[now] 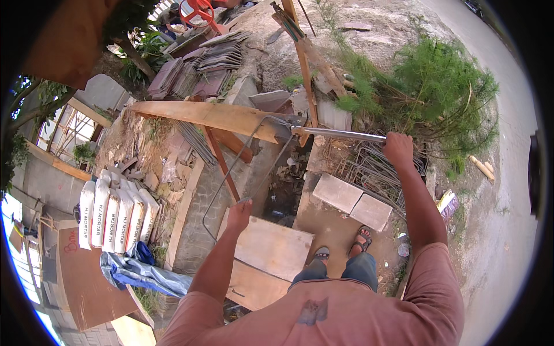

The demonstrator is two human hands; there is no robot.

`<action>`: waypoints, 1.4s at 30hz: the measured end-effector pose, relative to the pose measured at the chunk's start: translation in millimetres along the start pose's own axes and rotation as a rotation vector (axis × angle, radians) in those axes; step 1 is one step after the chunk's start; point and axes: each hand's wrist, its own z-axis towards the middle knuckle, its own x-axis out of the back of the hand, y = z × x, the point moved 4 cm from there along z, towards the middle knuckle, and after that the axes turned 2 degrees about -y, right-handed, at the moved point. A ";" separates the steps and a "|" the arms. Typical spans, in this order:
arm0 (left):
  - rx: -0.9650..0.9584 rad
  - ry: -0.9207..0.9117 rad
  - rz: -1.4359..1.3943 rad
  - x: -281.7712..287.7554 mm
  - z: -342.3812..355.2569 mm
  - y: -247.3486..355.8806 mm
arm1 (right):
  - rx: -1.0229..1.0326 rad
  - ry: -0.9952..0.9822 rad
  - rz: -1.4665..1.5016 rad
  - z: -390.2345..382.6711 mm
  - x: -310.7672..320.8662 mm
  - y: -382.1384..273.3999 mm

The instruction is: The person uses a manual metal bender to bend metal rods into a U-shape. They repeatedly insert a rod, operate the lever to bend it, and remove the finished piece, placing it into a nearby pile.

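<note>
Head view: hands on bent rod (left), lever (right)

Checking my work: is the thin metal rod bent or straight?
Bent: the rod turns a corner left of the left hand.

The bent steel rod spreads left of the lever bar, both reaching the right end of the wooden beam, with roof tiles behind it. Two slabs lie before a heap of bent rods, a shrub behind to the right. Far left, stacked sacks have a tarpaulin just before them.
</note>
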 end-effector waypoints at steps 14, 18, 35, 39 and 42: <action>-0.133 -0.055 0.003 -1.3 22.8 8.8 | -0.218 -0.215 0.257 -187.5 63.2 -141.4; -0.105 -0.133 -0.051 -7.0 22.6 5.9 | -0.049 -0.086 0.077 -148.9 98.7 -110.0; -0.096 -0.156 -0.212 -19.3 24.6 -13.7 | -0.158 -0.277 0.170 -157.4 89.7 -141.4; -0.053 -0.242 -0.299 -14.2 26.3 -6.1 | -0.313 -0.262 0.208 -169.0 82.1 -142.6; 0.071 -0.333 -0.392 -13.3 23.2 -6.8 | -0.299 -0.207 0.191 -155.1 94.6 -142.0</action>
